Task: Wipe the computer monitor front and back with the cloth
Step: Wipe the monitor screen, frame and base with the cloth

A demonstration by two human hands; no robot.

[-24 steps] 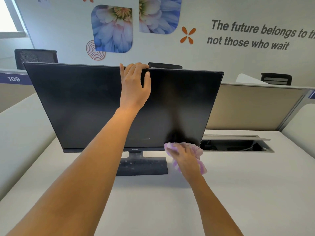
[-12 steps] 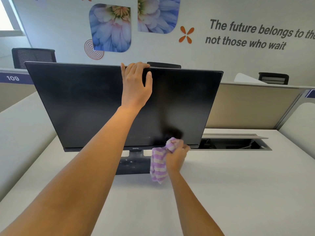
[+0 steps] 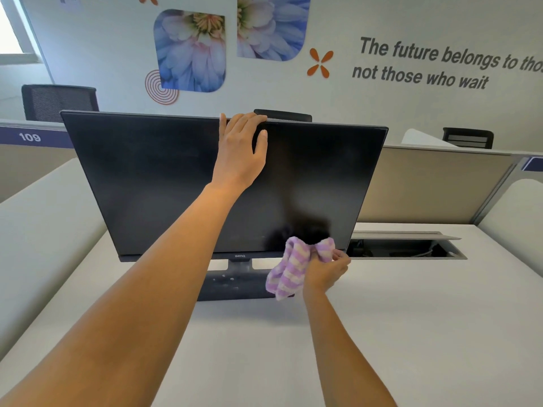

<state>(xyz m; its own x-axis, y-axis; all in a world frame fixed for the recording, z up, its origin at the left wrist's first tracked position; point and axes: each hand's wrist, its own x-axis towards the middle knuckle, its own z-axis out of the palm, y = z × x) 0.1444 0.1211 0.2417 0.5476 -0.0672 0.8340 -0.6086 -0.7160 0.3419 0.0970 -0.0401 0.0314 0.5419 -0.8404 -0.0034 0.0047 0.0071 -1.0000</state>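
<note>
Now the right grip (image 3: pixel 326 271), clamped on the cloth (image 3: pixel 289 268), has bunched it at the bottom edge of the monitor (image 3: pixel 161 177); the left grip (image 3: pixel 239 154) clasps the top edge. The back is likely next.

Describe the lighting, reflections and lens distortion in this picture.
Head view: soft, even daylight, with the window at top left blown out. Head view: the dark monitor shows a murky darker blot just above the cloth, and no hard glare. Head view: the wide lens splays the monitor's sides and swells the near left forearm. Everything looks sharp.
</note>
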